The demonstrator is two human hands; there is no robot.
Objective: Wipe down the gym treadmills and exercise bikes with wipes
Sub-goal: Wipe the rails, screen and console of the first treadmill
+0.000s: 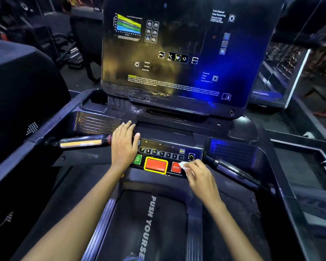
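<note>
Nearest to me is the treadmill belt (158,228), with "PUSH YOURSE" printed along it, running away beneath both my forearms. Beyond it rises the treadmill's big display console (173,53), dark and glossy, smeared with yellow and blue reflections. Below that sits the control panel (166,157), with a row of small number keys, a large red button (155,165) framed in yellow, and a red STOP button (176,167).

My left hand (123,146) lies flat on the left end of the control panel, its fingers (128,127) straight and spread, holding nothing; I judge it is bracing me. My right hand (198,176) has its fingers curled, pinching a small white wipe (184,165), which is pressed to the panel at the right edge of the STOP button.

I judge the wipe to be very light, soft and limp, probably damp, so it will bunch up and tear if dragged hard over button edges. Best held as it is, gathered between fingertips and thumb with a free fold pressed flat to the surface. Light pressure matters near STOP and the keys.
</note>
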